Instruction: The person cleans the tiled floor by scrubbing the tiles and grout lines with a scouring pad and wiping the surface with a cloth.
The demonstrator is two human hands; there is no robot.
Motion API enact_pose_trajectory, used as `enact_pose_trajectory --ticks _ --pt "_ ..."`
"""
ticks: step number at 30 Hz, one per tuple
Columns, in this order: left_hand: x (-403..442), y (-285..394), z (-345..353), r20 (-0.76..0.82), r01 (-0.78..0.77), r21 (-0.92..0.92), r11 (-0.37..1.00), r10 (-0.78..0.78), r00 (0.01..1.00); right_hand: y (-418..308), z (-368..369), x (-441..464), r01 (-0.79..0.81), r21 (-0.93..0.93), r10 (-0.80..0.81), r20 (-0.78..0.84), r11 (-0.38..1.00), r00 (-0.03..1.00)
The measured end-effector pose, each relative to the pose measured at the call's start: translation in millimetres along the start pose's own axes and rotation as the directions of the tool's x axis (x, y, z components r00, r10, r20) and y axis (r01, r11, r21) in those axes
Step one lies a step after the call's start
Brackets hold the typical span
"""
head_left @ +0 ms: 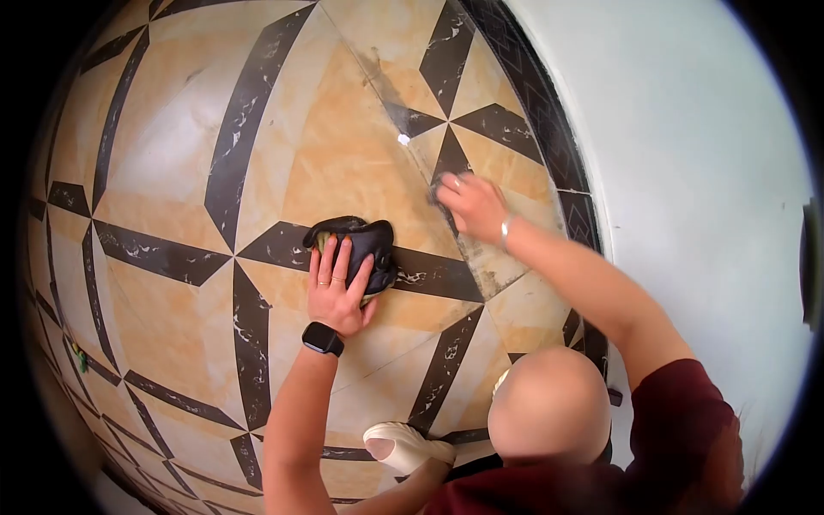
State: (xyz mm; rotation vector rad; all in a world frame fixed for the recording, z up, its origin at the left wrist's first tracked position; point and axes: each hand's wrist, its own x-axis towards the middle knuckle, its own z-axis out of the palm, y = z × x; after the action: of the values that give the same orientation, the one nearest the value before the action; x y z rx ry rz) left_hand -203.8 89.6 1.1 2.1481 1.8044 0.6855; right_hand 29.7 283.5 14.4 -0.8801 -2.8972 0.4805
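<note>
My left hand (342,287), with a black watch on its wrist, lies with fingers spread on a bunched black cloth (371,245) that rests on the patterned tile floor (343,163). My right hand (469,202) is at a tile joint, up and to the right of the cloth. Its fingers are bent together, and whatever they may hold is hidden. Grey, dusty smears (489,279) run along the joint on both sides of that hand. A small white spot (403,139) shows on the floor beyond it.
A white wall (687,154) with a dark patterned border (577,215) curves along the right. My bare knee (549,408) and a cream slipper (408,446) are near the bottom. A small green object (80,356) lies at the far left.
</note>
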Motion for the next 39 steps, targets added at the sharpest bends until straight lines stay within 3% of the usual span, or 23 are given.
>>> enact_pose_trajectory --ticks 1,3,6,7,9,12,13,16,17,19,22,24,27,30,31,34,37,39 --pt "1.4 3.0 -4.1 0.004 0.016 -0.004 1.0 -0.016 1.0 5.3 -6.4 18.9 0.057 -0.05 -0.055 0.041 0.997 0.998" --pt "-1.0 1.6 0.2 -0.013 0.016 -0.014 1.0 -0.016 1.0 20.5 -9.2 88.1 -0.003 -0.059 -0.001 -0.059 0.998 0.998" --pt "-3.8 3.0 -5.0 -0.012 0.045 -0.012 0.999 -0.045 0.999 12.6 -4.9 97.1 -0.123 -0.038 0.115 -0.167 0.992 0.979" --pt "-3.5 1.7 -1.0 -0.027 0.049 -0.009 0.999 -0.049 0.998 3.7 -0.2 63.3 -0.125 0.014 0.126 -0.143 0.992 0.982" --pt "-1.6 -1.5 0.2 -0.03 0.03 -0.02 0.999 -0.031 0.999 -9.8 6.2 -31.8 0.037 0.028 -0.032 -0.179 0.999 0.983" --pt "-1.6 1.7 -1.3 -0.022 0.041 -0.02 0.999 -0.041 0.999 -3.8 -7.7 -34.4 0.055 0.009 -0.055 0.053 0.998 0.997" --pt "-1.2 1.3 -1.5 -0.016 0.035 -0.014 0.999 -0.035 0.999 3.5 -13.1 -6.4 0.084 0.001 -0.084 -0.001 0.996 0.996" --pt "-0.5 1.7 -2.8 -0.035 0.033 -0.008 0.999 -0.033 0.999 14.0 -3.3 20.5 -0.037 0.008 0.037 -0.166 0.999 0.985" --pt "-1.7 3.1 -0.9 -0.038 0.035 0.003 0.999 -0.035 0.999 1.0 0.4 -9.5 -0.134 -0.018 0.131 -0.134 0.991 0.982" --pt "-0.2 1.9 -1.3 -0.04 0.033 0.019 0.999 -0.033 0.999 -27.8 20.8 -109.8 -0.043 -0.017 0.037 -0.253 0.999 0.967" --pt "0.0 7.2 -1.1 -0.039 0.054 0.028 0.998 -0.052 0.998 -42.3 -1.1 -122.3 -0.089 0.044 0.091 -0.049 0.995 0.995" --pt "0.9 6.4 -2.6 -0.024 0.049 0.035 0.998 -0.048 0.999 -20.1 2.2 -54.2 -0.067 0.013 0.068 -0.117 0.998 0.991" --pt "-0.2 4.6 1.2 -0.047 0.023 0.045 0.999 -0.021 0.999 -20.7 13.0 -71.8 -0.112 0.008 0.112 -0.141 0.994 0.984" --pt "-0.4 4.3 1.0 -0.041 0.03 0.055 0.998 -0.027 0.999 -35.3 18.2 -154.8 -0.034 0.094 0.043 -0.088 0.995 0.995" --pt "-1.6 5.0 1.2 -0.039 0.036 0.058 0.998 -0.034 0.999 -36.0 10.3 -139.6 -0.012 0.001 0.012 -0.017 1.0 1.0" --pt "1.0 3.6 3.4 -0.065 0.01 0.047 0.999 -0.007 0.998 -10.4 5.5 -59.3 -0.018 -0.046 0.011 -0.157 0.999 0.987" --pt "-0.7 2.9 2.8 -0.052 0.006 0.052 0.999 -0.003 0.999 -19.2 11.3 -77.4 -0.139 -0.042 0.128 -0.196 0.989 0.972" --pt "0.2 1.2 2.2 -0.039 0.0 0.072 0.997 0.003 0.999 -23.8 10.4 -142.2 -0.065 0.062 0.074 -0.174 0.996 0.982"
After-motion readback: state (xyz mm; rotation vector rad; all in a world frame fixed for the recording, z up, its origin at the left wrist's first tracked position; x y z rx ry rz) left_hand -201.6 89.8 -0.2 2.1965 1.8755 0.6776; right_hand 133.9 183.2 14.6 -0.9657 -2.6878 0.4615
